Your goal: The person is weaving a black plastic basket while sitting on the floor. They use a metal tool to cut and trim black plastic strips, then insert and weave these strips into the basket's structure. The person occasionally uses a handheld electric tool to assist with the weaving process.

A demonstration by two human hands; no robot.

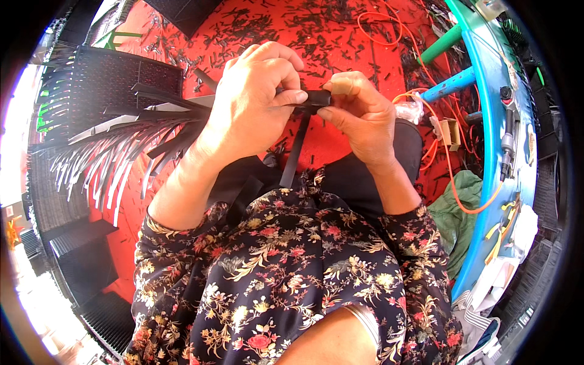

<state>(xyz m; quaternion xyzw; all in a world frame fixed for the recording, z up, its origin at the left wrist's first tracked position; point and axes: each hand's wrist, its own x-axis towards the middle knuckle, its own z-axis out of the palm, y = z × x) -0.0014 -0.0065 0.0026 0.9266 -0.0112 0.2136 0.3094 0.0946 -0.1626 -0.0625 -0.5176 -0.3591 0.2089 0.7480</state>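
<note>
Left hand (258, 100) pinches the left end of a short, black, plastic-looking folded strip (317, 98), while the right hand (366, 121) pinches its right end between thumb and forefinger, so it sits between the two. Judged light, springy and liable to slip, it is best held flat near its ends; a fanned bundle of long, flat black strips (143, 129) lies left of the left hand.

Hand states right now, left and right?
Left hand: closed, thumb and curled fingers pinching a flat, folded black strip.
Right hand: closed, thumb and index finger gripping the end of that same black strip.
</note>
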